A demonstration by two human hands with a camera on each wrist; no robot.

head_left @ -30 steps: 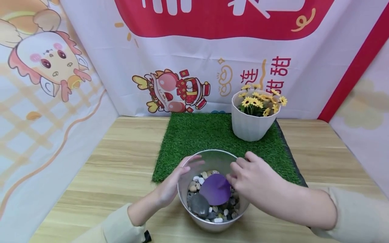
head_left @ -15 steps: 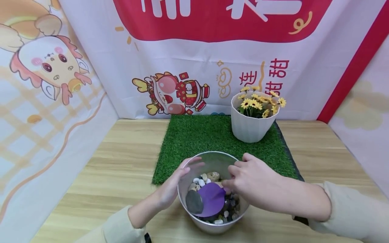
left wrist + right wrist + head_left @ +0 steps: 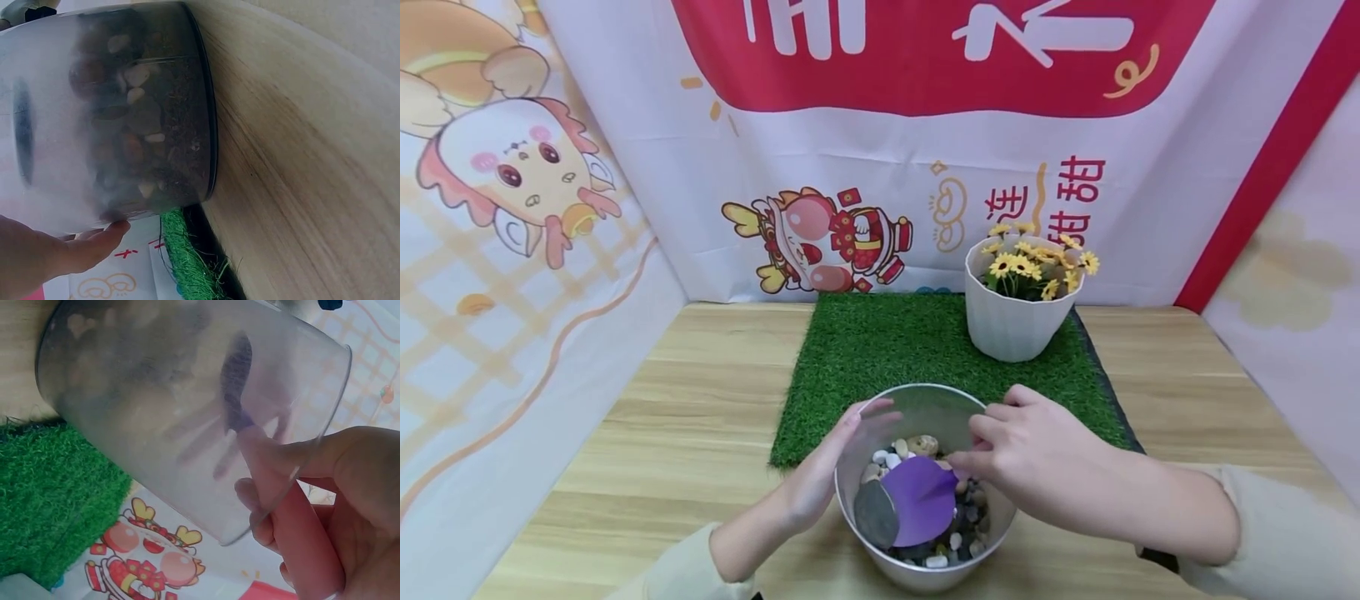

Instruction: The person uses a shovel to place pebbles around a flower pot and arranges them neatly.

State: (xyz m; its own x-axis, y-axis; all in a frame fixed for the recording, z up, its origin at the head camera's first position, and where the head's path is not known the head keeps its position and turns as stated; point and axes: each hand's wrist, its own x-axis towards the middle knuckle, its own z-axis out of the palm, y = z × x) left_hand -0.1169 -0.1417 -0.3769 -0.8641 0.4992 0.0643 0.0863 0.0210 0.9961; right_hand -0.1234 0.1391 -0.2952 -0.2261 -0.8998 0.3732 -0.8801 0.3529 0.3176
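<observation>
A clear container stands on the table, with pebbles and a large dark grey stone inside. My right hand reaches over the right rim and grips the pink handle of a small garden trowel. Its purple blade lies over the pebbles, its left edge right at the grey stone, which leans by the left wall. My left hand rests against the container's left side, fingers stretched along the outside of the wall; in the left wrist view, fingertips touch the wall.
Behind the container, a green artificial grass mat lies on the wooden table. A white pot with yellow flowers stands on the mat at the back right. Printed cloth hangs around the table.
The trowel blade has shifted left and down in the container, its edge coming up to the grey stone. That stone has moved left toward the wall. My left hand stays at the container's side.
</observation>
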